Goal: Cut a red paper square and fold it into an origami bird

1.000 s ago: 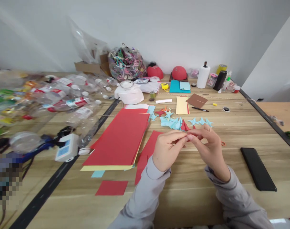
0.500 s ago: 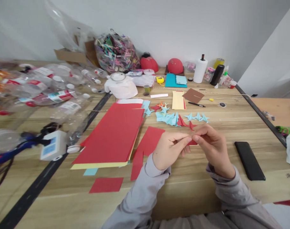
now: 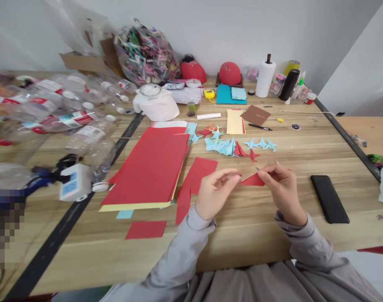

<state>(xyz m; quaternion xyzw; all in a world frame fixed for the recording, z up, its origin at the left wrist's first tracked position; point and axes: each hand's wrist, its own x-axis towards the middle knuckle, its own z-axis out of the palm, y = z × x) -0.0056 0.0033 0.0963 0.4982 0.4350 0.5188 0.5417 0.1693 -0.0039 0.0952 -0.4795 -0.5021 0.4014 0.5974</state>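
My left hand (image 3: 215,191) is above the table, thumb and fingertips pressed together; what they pinch, if anything, is too small to make out. To its right, my right hand (image 3: 281,184) pinches a thin grey pointed tool (image 3: 257,168), its tip toward my left hand; most of it is hidden by the fingers. A red paper piece (image 3: 253,180) shows between the hands, partly behind the right one. Just beyond lie folded red paper cranes (image 3: 241,149) and light blue paper cranes (image 3: 262,143). Cut red paper (image 3: 199,174) lies beside my left hand.
A stack of large red sheets (image 3: 147,165) lies left. Plastic bottles (image 3: 74,119) crowd the far left near a white box with cables (image 3: 74,182). A black phone (image 3: 330,199) is at right. Behind are a pen (image 3: 260,126), brown paper (image 3: 256,116) and a tape measure (image 3: 209,94).
My hands, fingertips together before, have come apart, the left one moving left. The grey tip in my right hand now shows. The view has shifted slightly.
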